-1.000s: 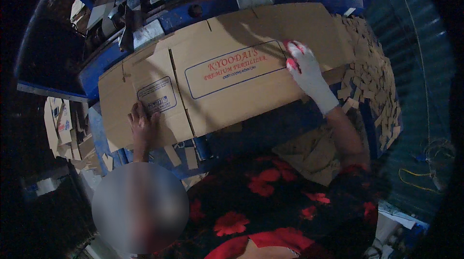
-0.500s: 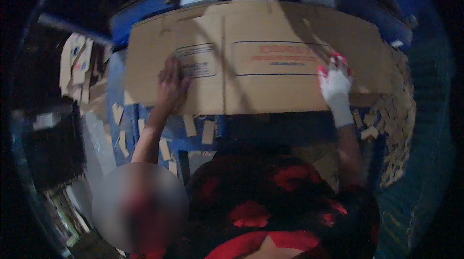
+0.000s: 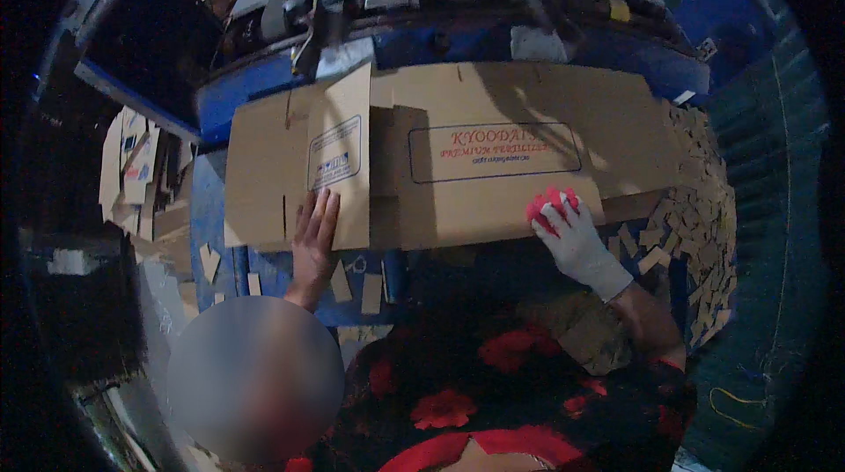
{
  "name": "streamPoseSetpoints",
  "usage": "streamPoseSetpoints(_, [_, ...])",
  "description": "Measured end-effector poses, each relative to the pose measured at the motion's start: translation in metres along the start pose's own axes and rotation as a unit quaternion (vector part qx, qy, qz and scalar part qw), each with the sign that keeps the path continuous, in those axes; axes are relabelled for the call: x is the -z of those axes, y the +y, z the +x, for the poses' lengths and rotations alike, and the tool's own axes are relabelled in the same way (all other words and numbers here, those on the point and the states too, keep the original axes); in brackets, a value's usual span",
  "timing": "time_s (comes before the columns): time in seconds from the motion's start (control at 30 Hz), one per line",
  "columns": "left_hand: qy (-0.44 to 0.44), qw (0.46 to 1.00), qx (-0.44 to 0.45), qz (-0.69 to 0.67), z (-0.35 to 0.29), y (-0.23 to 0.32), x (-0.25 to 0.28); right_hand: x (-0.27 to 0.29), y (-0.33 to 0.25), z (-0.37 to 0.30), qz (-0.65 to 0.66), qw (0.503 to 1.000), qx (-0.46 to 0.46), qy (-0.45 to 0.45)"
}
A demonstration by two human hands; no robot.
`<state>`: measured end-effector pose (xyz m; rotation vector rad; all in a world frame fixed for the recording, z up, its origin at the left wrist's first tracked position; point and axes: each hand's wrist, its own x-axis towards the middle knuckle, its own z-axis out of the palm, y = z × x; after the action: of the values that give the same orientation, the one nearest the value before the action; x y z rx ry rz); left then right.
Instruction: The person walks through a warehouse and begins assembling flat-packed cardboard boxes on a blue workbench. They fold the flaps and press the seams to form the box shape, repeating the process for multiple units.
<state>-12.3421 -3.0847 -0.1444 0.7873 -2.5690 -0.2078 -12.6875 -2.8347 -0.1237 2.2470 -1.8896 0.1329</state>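
Note:
A flattened brown cardboard box point(image 3: 493, 203) with blue-framed printing lies across the blue work surface in front of me. Its left printed panel point(image 3: 345, 208) is bent up along a crease and stands apart from the wider panel. My bare left hand point(image 3: 315, 239) lies on the lower part of this left panel, fingers stretched out: open. At the front edge of the wide panel is my right hand point(image 3: 563, 230), in a white glove with red fingertips. Its fingers are curled on the cardboard by that edge; the thumb's grip underneath is hidden.
Behind the cardboard stands a blue machine frame point(image 3: 414, 49) with metal parts. Small cardboard offcuts point(image 3: 700, 243) are heaped at the right, and several strips point(image 3: 371, 294) lie in front. Stacked cardboard pieces point(image 3: 136, 168) stand at the left. A green wall or curtain point(image 3: 775, 208) borders the right side.
The cardboard sits lower in view and its left panel has bent upward at the crease. Both hands have moved nearer its front edge; the right one also shifted left.

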Motion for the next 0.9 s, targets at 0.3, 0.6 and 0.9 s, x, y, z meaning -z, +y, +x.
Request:
streamPoseSetpoints(0.3, [0.07,0.996,-0.051,0.023,0.084,-0.024,-0.017,-0.027,0.071,0.054,-0.05,0.993,-0.011,0.108])
streamPoseSetpoints(0.6, [0.064,0.998,-0.026,0.009,0.161,-0.055,-0.054,-0.057,0.134,0.117,-0.103,0.991,-0.022,0.085])
streamPoseSetpoints(0.9, [0.081,0.977,0.099,0.168,0.323,-0.111,-0.104,-0.063,0.208,0.276,-0.127,0.98,-0.153,-0.031])
